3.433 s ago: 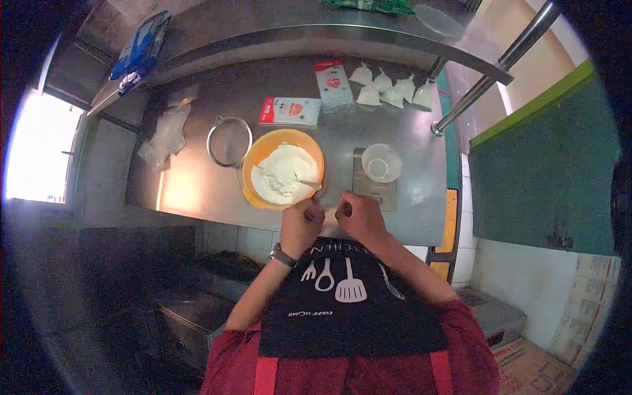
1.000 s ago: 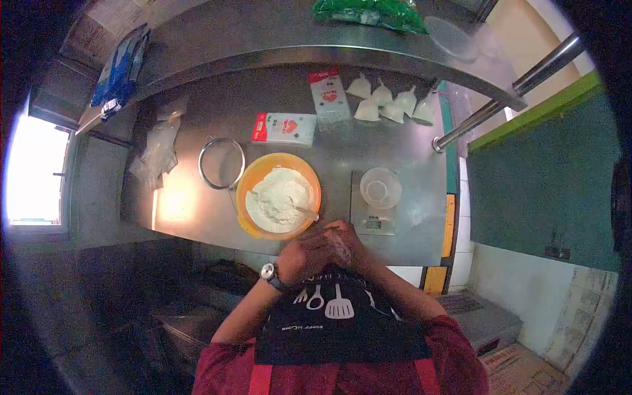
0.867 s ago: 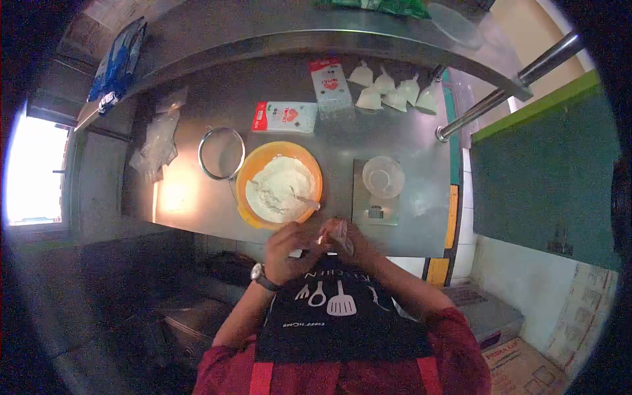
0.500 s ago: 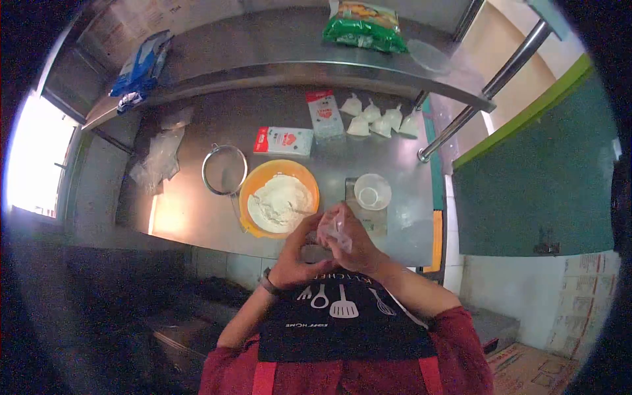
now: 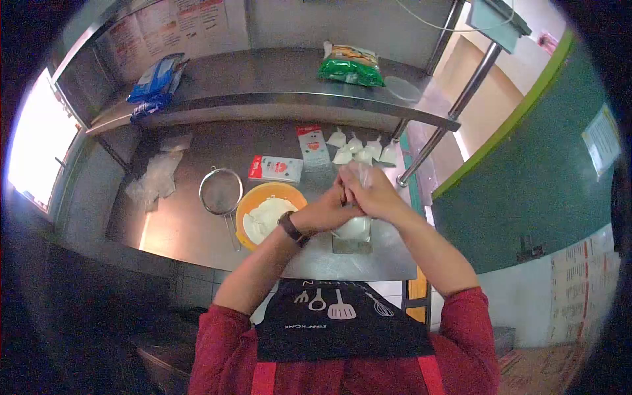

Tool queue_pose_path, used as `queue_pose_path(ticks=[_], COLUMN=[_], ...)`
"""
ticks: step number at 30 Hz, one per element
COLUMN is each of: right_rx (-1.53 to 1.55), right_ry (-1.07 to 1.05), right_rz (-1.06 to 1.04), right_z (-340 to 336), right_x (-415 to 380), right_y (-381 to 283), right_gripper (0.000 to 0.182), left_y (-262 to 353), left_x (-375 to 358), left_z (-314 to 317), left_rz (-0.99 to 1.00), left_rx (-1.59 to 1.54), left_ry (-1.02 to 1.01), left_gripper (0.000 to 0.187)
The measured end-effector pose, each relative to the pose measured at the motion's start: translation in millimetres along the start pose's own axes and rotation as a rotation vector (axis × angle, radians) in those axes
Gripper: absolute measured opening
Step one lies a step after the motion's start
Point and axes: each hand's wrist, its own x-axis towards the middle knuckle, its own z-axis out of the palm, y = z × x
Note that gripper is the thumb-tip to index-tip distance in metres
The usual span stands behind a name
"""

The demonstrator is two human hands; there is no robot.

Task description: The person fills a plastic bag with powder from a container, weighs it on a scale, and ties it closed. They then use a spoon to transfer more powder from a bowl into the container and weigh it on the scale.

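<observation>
Both of my hands meet above a round plastic tub (image 5: 355, 230) that rests on a flat scale (image 5: 351, 246). The inside of the tub looks white. My right hand (image 5: 376, 193) is closed around a clear plastic bag (image 5: 361, 172), whose crumpled end sticks up over the fingers. My left hand (image 5: 324, 210) presses against the right one, fingers curled about the lower part of the bag. Most of the bag is hidden by the hands. Left of them is an orange bowl (image 5: 295, 193) of white powder, partly covered by my left wrist.
A sieve (image 5: 221, 191) lies left of the bowl. Two red-and-white cartons (image 5: 276, 169) and several small tied bags of white powder (image 5: 367, 153) are behind. Crumpled clear bags (image 5: 157, 181) lie at left. Overhead, a steel shelf (image 5: 263, 101) holds a green packet (image 5: 352, 68) and a blue packet (image 5: 157, 80).
My hands have moved forward from near the apron to above the tub, taking the plastic bag along. The tub's inside now looks whiter. The camera view has tilted up.
</observation>
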Motion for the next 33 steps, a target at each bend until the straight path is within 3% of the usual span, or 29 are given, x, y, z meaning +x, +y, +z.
queue_pose_path(ticks=[1,3,5,7,10,12,16,18,21,27,33], right_rx=[0.013,0.138,0.179,0.285,0.326,0.36,0.343,0.298,0.253,0.335,0.209], right_ry=[0.044,-0.064,-0.023,-0.062,-0.009,0.007,0.043,0.019,-0.025,-0.215,-0.207], right_rz=[-0.016,0.063,0.142,0.016,0.035,0.034,0.025,0.053,0.043,0.17,0.016], right_z=[-4,-20,-29,-37,-43,-46,-50,-53,-56,-58,-66], right_x=[4,8,10,7,8,3,-3,-4,-21,-21,-21], right_y=[-2,-8,-9,-29,-31,-37,-32,-22,-46,-37,-49], right_gripper=[0.042,0.045,0.042,0.042,0.047,0.049,0.055,0.055,0.054,0.056,0.061], left_y=[8,36,69,52,51,57,63,63,48,57,71], left_x=[8,14,20,29,41,46,38,34,25,7,0], left_z=[-2,1,8,13,12,13,23,27,31,38,44], left_rz=[0.006,-0.017,-0.304,-0.199,-0.244,-0.383,-0.336,-0.146,-0.034,-0.041,-0.093], left_rx=[0.102,0.144,-0.002,-0.136,-0.199,-0.227,-0.156,-0.012,-0.049,-0.065,-0.082], left_ry=[-0.055,-0.079,-0.074,-0.034,-0.126,-0.244,-0.214,-0.118,-0.227,-0.309,-0.293], left_gripper=[0.029,0.029,0.03,0.03,0.03,0.04,0.029,0.023,0.027,0.032,0.033])
